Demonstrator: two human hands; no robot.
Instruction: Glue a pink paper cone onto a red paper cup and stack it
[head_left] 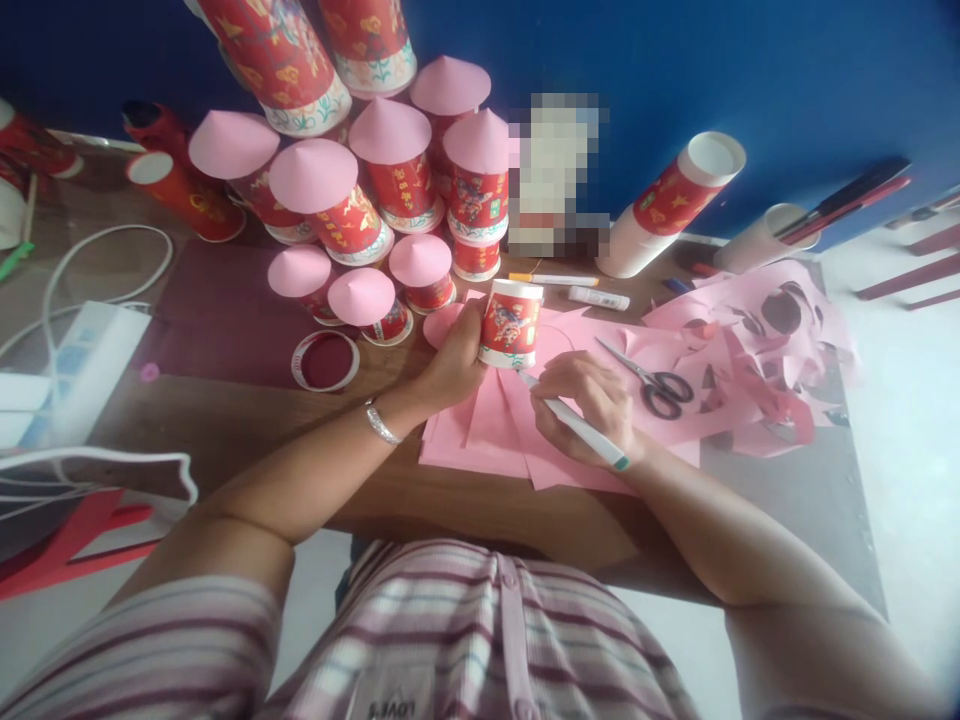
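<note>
My left hand (457, 362) grips a short cardboard tube (511, 325) wrapped in red printed paper, with white bands at top and bottom and green marks on the lower band. In my right hand (586, 405) is a white marker (581, 432) with a green end; its tip is close to the tube's lower band, and I cannot tell if it touches. Beneath both hands lie pink paper sheets (480, 430). Black-handled scissors (660, 388) rest on the pink paper, right of my right hand.
Several red tubes with pink cone tops (315, 180) stand at the back left. A tape roll (325, 361) lies left of my left hand. Cut pink scraps (750, 350) are heaped right. A glue stick (598, 298) and a tall tube (675, 205) are behind. A power strip (90, 370) sits far left.
</note>
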